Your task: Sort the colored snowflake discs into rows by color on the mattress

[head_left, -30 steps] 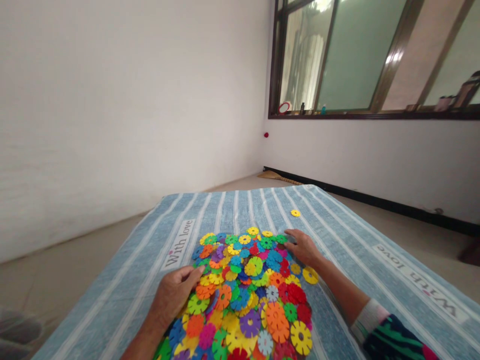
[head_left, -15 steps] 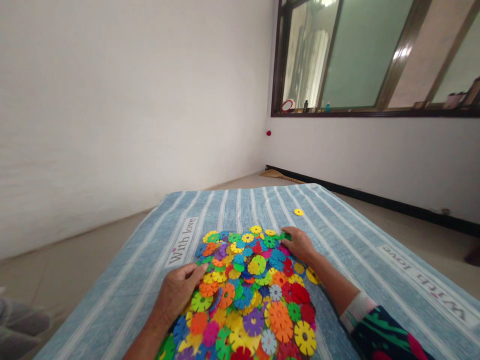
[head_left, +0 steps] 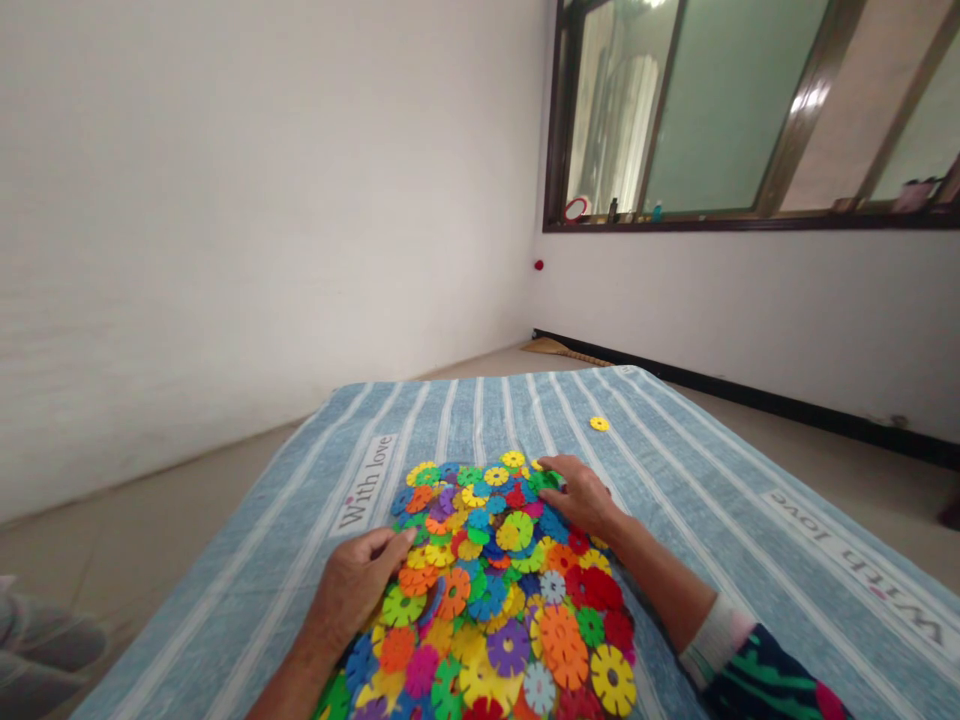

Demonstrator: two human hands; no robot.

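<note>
A spread heap of colourful notched plastic discs [head_left: 508,645] lies on a striped blue cloth, in yellow, orange, green, purple, red and blue. At the heap's left edge rests my left hand [head_left: 358,580], thumb stretched toward the discs and fingers loosely bent, partly hidden from view. My right hand [head_left: 585,497] reaches over the heap's far right corner. Its thumb and forefinger are apart, with a green disc [head_left: 547,482] showing between them; it touches the discs there without a visible firm grip.
A lone yellow disc [head_left: 599,424] lies beyond the heap on the striped cloth [head_left: 300,520], which covers the table. White walls [head_left: 262,200] stand behind, with a window [head_left: 720,110] at right. A broom [head_left: 562,349] lies on the floor.
My right hand has slid left over the heap's far right corner, with thumb and forefinger now farther apart. The left hand has stayed in place.
</note>
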